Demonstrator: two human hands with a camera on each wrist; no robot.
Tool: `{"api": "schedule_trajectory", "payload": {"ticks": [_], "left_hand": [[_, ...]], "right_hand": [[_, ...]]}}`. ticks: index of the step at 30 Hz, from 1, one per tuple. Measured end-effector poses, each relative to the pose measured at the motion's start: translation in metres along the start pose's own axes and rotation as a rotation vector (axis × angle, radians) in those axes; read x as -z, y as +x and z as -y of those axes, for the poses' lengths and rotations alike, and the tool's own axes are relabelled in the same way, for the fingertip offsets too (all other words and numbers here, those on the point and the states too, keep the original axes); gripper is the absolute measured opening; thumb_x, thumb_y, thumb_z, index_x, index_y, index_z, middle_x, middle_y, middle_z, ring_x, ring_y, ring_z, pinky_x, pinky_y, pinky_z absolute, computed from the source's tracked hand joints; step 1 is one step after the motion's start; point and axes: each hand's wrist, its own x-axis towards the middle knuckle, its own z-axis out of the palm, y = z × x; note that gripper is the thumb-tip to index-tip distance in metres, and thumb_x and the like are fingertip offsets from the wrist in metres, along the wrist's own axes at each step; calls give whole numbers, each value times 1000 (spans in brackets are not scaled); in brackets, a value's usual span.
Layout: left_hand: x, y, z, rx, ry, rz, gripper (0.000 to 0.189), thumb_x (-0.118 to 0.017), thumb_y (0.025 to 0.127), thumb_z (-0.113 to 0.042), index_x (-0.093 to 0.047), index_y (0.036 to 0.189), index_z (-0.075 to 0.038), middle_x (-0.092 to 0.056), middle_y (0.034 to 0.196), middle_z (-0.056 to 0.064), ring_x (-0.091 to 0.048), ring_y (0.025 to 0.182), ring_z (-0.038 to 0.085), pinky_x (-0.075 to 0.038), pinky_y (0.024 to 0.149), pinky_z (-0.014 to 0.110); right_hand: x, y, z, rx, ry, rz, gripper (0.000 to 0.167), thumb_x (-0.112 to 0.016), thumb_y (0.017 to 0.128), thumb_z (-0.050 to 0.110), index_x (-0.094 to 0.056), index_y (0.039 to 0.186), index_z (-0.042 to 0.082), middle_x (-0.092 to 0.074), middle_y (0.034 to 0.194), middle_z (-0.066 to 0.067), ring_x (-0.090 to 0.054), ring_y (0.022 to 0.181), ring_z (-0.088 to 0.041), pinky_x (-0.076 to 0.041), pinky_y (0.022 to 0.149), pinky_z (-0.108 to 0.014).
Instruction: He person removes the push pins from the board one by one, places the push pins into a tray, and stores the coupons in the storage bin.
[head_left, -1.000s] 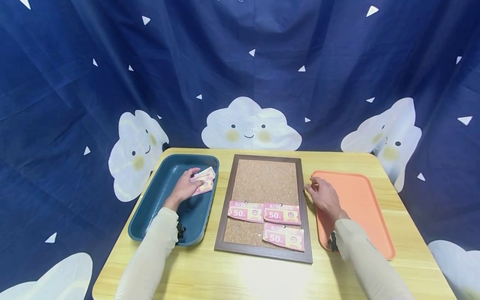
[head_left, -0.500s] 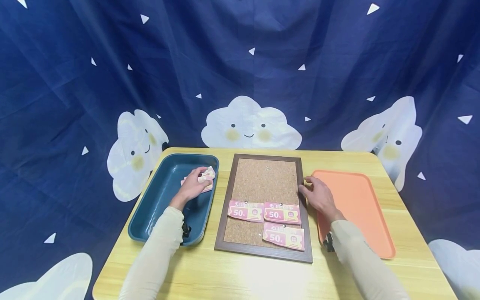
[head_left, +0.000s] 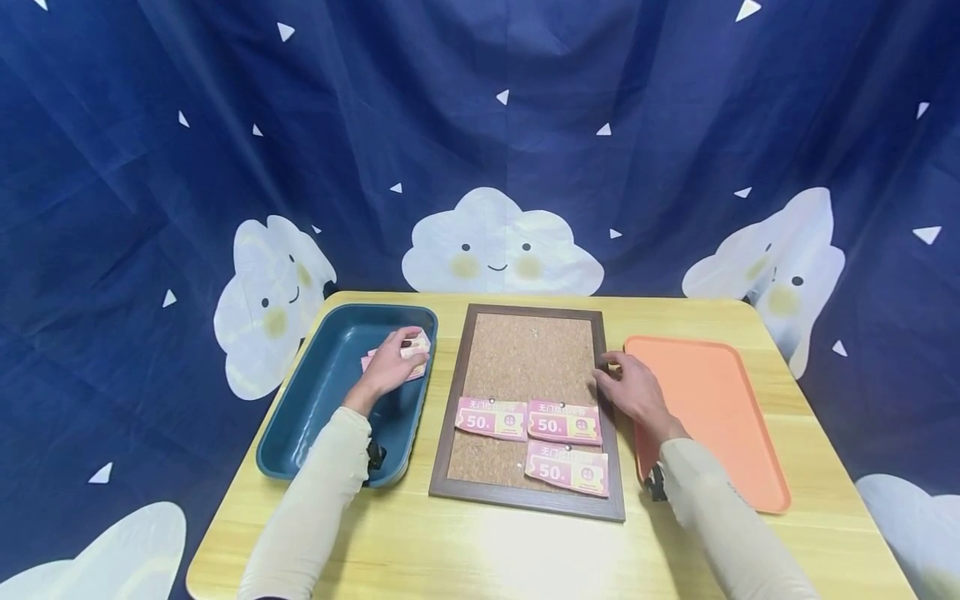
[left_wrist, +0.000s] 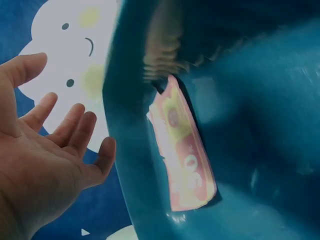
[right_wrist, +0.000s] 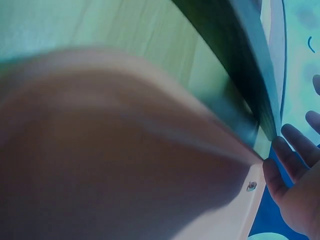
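Observation:
Inside the dark blue plastic tub (head_left: 300, 404), my left hand (head_left: 386, 367) hovers over a small stack of pink and yellow paper coupons (left_wrist: 182, 155). Its fingers are spread and loosely bent, and the left wrist view shows no coupon between them. A cork board (head_left: 532, 354) with a brown frame lies in the middle. Pinned to it are an upper left coupon (head_left: 492, 418), an upper right coupon (head_left: 564, 423) and a lower coupon (head_left: 567, 471), each printed "50". My right hand (head_left: 637, 390) is beside the board's right frame edge, fingers apart, holding nothing visible.
An orange tray (head_left: 712, 408) lies right of the board, partly under my right forearm. One small metallic pin (right_wrist: 251, 186) shows in it. Everything stands on a light wooden table (head_left: 420, 550), with a dark blue cloud-print curtain (head_left: 555, 108) behind.
My left hand has shifted slightly right, further over the coupons in the tub. My right hand has moved left from the tray's edge toward the board's frame.

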Motion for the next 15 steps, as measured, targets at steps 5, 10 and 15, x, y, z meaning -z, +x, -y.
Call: {"api": "schedule_trajectory", "payload": {"ticks": [5,10,15], "left_hand": [[-5,4,-8,-20,-31,18,58,-63,91,-26,-42,143,-12,-43,144,15,-43,133,33,-36,108,52],[-10,5,-15,-32,-56,33,58,-63,91,-24,-42,143,-10,-43,144,17,-44,133,35,-42,103,51],[-15,6,-24,-39,-34,55,57,-62,91,-24,-42,143,-10,-43,144,16,-43,134,36,-38,106,51]], "right_hand": [[0,0,7,12,19,1,47,-58,92,43,-55,130,13,-61,128,-11,-58,116,-34,-42,98,-53],[-2,0,15,9,35,-7,46,-60,92,41,-56,128,13,-63,124,-9,-61,111,-31,-44,95,-51],[-4,-1,16,10,48,-7,46,-61,91,40,-57,127,13,-64,121,-10,-62,109,-31,-44,95,-52]]}}
